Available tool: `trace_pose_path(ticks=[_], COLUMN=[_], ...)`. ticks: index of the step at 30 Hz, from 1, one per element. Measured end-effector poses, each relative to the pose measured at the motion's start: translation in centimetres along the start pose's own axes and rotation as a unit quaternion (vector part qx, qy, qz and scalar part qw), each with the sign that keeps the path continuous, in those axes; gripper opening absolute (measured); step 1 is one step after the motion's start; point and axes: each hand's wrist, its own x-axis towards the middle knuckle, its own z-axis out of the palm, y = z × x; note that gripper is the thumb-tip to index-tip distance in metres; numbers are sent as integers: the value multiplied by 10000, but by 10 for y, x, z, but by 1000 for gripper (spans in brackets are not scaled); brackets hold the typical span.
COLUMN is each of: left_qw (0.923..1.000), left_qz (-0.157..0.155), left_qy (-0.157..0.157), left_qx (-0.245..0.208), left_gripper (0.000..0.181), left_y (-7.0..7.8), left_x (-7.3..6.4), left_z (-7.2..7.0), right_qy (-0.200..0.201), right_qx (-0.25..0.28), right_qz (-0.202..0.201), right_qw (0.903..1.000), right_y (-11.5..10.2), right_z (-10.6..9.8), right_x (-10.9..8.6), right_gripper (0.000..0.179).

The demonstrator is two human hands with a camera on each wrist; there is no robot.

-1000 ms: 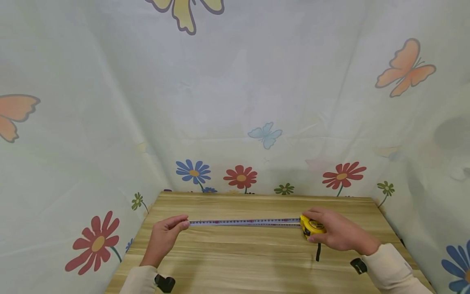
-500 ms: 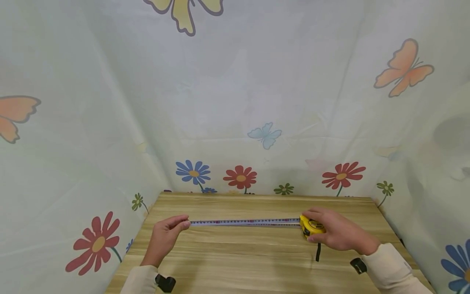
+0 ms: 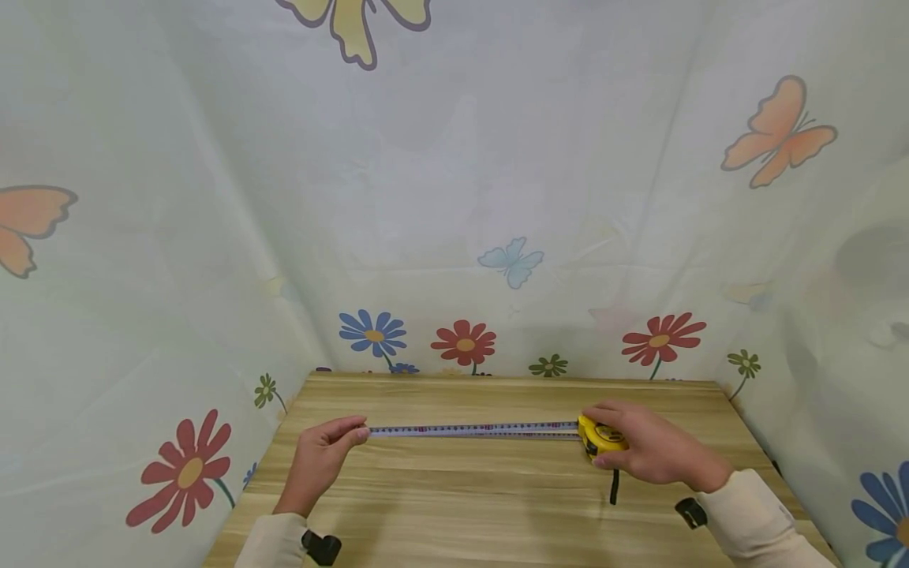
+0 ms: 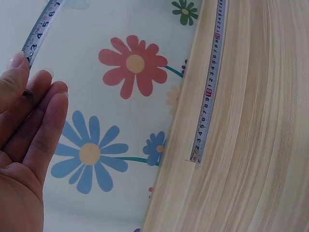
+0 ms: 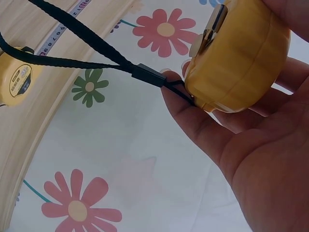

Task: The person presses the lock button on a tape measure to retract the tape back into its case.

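Note:
A yellow tape measure (image 3: 598, 446) sits in my right hand (image 3: 656, 446), its black wrist strap (image 5: 91, 41) hanging loose. Fingers and thumb grip the case from both sides in the right wrist view. From it the white blade (image 3: 440, 431) runs left to my left hand (image 3: 317, 463), which pinches its end between thumb and fingers; the tip is hidden there. Below the raised blade, a second blade (image 4: 207, 96) lies on the wooden table, its hooked end bare in the left wrist view. Its yellow case (image 5: 17, 79) appears at the edge of the right wrist view.
The light wooden table (image 3: 454, 505) ends at a white curtain (image 3: 440, 173) printed with flowers and butterflies. More curtain hangs on the left and right sides. A small black device (image 3: 321, 547) is on the left wrist and another black piece (image 3: 691, 513) on the right.

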Motion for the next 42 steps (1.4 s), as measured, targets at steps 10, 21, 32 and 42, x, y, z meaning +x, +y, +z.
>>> trace_pose_path(ticks=[10,21,32,42], left_qw=[9999,9999,9999,9999], left_qz=[-117,-81,-47,-65], left_qy=[-19,-54,-57,-42], left_qx=[-57,-92,-120,-69], left_gripper=[31,32,32,32], left_y=[1,2,3,4], left_x=[0,0,-1,-1], left_z=[2,4,4,5], right_qy=[7,-9,-17,-7], right_qx=[53,81,114,69], right_qz=[-94,-144,-165,-182], right_qw=[9999,9999,9998,9998], right_y=[-2,-2,-2,-2], right_z=[0,0,0,1], right_x=[-1,-1,0,0], right_gripper=[63,64,63,63])
